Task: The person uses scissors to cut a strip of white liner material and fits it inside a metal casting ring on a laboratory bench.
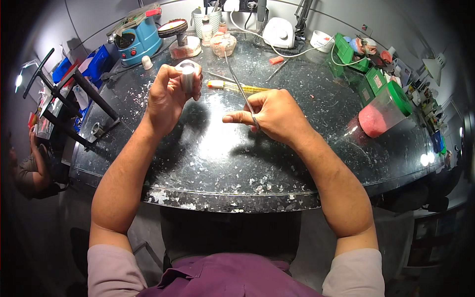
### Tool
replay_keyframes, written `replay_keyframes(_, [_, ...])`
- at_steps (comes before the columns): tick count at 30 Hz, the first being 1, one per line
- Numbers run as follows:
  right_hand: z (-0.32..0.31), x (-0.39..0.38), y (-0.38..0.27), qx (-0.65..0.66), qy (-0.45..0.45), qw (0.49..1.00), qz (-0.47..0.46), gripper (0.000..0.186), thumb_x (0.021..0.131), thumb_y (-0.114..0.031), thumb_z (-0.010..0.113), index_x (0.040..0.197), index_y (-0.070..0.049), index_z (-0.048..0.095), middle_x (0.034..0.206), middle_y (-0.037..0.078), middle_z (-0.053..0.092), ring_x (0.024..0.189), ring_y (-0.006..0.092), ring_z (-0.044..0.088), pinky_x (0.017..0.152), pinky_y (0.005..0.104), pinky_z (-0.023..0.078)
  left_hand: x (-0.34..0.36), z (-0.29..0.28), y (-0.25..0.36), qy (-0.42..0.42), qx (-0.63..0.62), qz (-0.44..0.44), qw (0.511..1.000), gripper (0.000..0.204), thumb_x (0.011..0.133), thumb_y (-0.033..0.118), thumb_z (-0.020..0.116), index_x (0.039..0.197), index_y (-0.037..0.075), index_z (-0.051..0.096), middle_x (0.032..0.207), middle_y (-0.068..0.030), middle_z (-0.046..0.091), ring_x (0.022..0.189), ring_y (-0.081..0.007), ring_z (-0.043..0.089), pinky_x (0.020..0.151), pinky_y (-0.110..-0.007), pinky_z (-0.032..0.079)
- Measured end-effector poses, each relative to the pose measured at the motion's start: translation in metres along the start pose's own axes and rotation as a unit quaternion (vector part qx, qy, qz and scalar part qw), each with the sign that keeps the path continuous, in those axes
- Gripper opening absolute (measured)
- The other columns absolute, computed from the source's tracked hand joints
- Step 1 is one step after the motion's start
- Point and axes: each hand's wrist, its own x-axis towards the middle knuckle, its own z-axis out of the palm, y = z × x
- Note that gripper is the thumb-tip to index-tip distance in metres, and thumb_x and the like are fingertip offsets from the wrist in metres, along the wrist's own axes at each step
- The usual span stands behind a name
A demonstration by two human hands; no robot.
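As I look across the dark surface (210, 180) from its left, past a blue machine (141, 45), I see the person's left hand (167, 99) closed around a metal cylinder (187, 81), whose long axis runs nearly straight away from the person, its bright round end facing up. The cylinder lies to the left of the right hand (278, 115), well apart. Between them slants a thin metal rod (235, 75), gripped near its lower end by that right hand, thumb stretched leftward; its long axis leans up and left, the free tip pointing toward a round pinkish pot (223, 44). Farther right is a green-lidded jar (381, 115)
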Motion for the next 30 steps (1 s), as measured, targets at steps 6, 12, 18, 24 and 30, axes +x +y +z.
replay_keyframes(6, [-0.0008, -0.0008, -0.0006, -0.008, -0.009, 1.0, -0.006, 0.054, 0.077, -0.052, 0.082, 0.059, -0.004, 0.064, 0.054, 0.001, 0.061, 0.052, 0.0062, 0.055, 0.051, 0.0257, 0.042, 0.0035, 0.0001, -0.0003, 0.001, 0.01, 0.013, 1.0, 0.036, 0.093, 0.04, 0.041, 0.086, 0.008, 0.055, 0.082, -0.0023, 0.055, 0.075, -0.0155, 0.052, 0.076, -0.031, 0.041])
replay_keyframes(12, [-0.001, -0.0015, -0.0018, 0.011, -0.043, 0.999, -0.001, 0.064, 0.072, -0.067, 0.077, 0.063, -0.004, 0.067, 0.055, 0.004, 0.062, 0.052, 0.0133, 0.058, 0.054, 0.0313, 0.046, 0.0023, 0.0044, 0.0009, 0.017, 0.02, 0.045, 0.999, 0.029, 0.09, 0.032, 0.038, 0.078, 0.008, 0.049, 0.079, -0.0036, 0.05, 0.076, -0.017, 0.049, 0.076, -0.033, 0.041])
replay_keyframes(18, [-0.0033, -0.0037, -0.0072, 0.008, -0.08, 0.997, 0.021, 0.062, 0.072, -0.066, 0.077, 0.069, -0.005, 0.07, 0.056, 0.004, 0.062, 0.053, 0.0128, 0.058, 0.054, 0.0307, 0.046, 0.0016, 0.0029, 0.0022, 0.018, 0.052, 0.04, 0.998, 0.027, 0.088, 0.033, 0.034, 0.076, 0.01, 0.044, 0.076, -0.0035, 0.044, 0.075, -0.0159, 0.043, 0.071, -0.033, 0.04])
replay_keyframes(24, [-0.0019, -0.0031, -0.0043, 0.008, -0.086, 0.996, 0.017, 0.061, 0.072, -0.066, 0.077, 0.072, -0.005, 0.07, 0.057, 0.004, 0.062, 0.053, 0.0132, 0.057, 0.054, 0.0306, 0.045, 0.002, 0.0017, 0.0011, 0.018, 0.032, 0.057, 0.998, 0.027, 0.09, 0.03, 0.039, 0.073, 0.009, 0.043, 0.075, -0.003, 0.044, 0.072, -0.0152, 0.043, 0.071, -0.032, 0.037])
replay_keyframes(30, [-0.0015, -0.0028, -0.004, -0.011, -0.098, 0.995, 0.01, 0.065, 0.072, -0.069, 0.075, 0.074, -0.005, 0.071, 0.058, 0.007, 0.063, 0.055, 0.0161, 0.06, 0.056, 0.0319, 0.047, 0.0005, 0.0039, 0.005, 0.023, 0.075, 0.071, 0.994, 0.027, 0.086, 0.033, 0.035, 0.07, 0.011, 0.037, 0.071, -0.0022, 0.037, 0.071, -0.0156, 0.039, 0.066, -0.03, 0.036])
